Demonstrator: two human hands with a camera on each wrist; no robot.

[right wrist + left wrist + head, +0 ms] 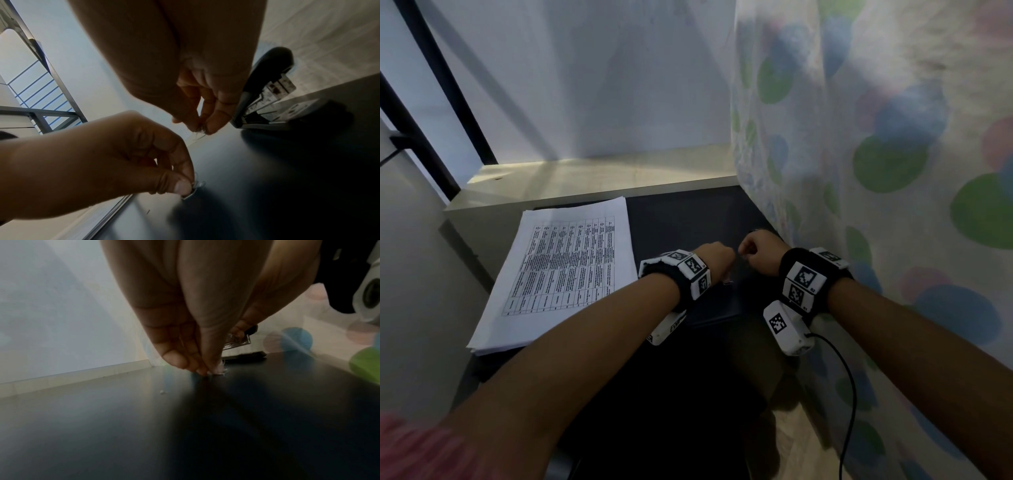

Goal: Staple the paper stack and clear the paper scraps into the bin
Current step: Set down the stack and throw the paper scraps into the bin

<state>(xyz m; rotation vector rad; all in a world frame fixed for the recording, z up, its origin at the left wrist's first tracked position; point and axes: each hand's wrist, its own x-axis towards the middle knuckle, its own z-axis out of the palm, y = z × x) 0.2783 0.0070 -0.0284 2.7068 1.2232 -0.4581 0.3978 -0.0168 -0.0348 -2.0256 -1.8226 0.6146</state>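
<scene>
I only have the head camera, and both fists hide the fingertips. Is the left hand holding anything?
Observer: Yes. The left wrist view shows the left hand pinching a white scrap right at the table.
Operator: And the right hand?
Observer: The right hand pinches a small scrap too, seemingly lifted off the table.
Operator: I can't see the stapler. Where is it?
Observer: The stapler stands on the table just beyond the right hand's fingertips.
</scene>
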